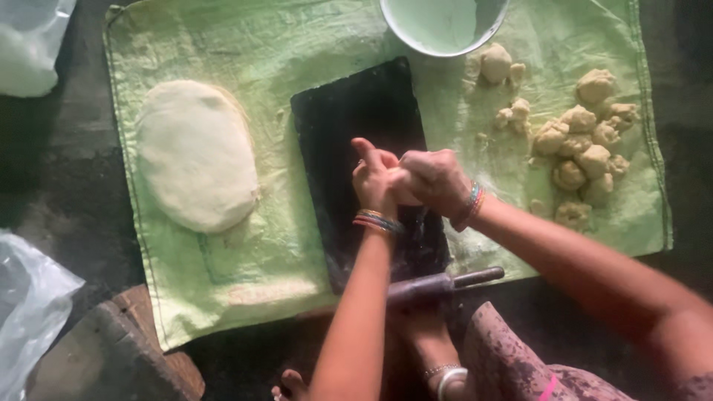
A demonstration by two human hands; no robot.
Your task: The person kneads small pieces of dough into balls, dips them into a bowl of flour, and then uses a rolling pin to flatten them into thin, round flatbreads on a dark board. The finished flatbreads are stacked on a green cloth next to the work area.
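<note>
The left hand (373, 182) and the right hand (433, 180) are pressed together above the black board (349, 126), which lies in the middle of the green cloth (297, 44) on the floor. The fingers of both hands are curled closed around each other; something small seems to be held between the palms, probably a piece of dough, but it is hidden and I cannot tell for sure. The board is a long rectangle, and its long axis runs from the far edge of the cloth toward the near edge, leaning a little to the right as it comes nearer. The hands are over its right half, near the right edge. A dark rolling pin (438, 284) lies at the near end of the board, just below the hands, with its long axis almost across the board and its thin handle pointing to the right; the left forearm crosses over it. The dough lumps (583, 148) are heaped toward the right edge of the cloth, nearer to the right hand. The flat rounds (197, 152) are stacked near the left edge, well apart from both hands. A bowl (416, 33) stands at the far edge.
</note>
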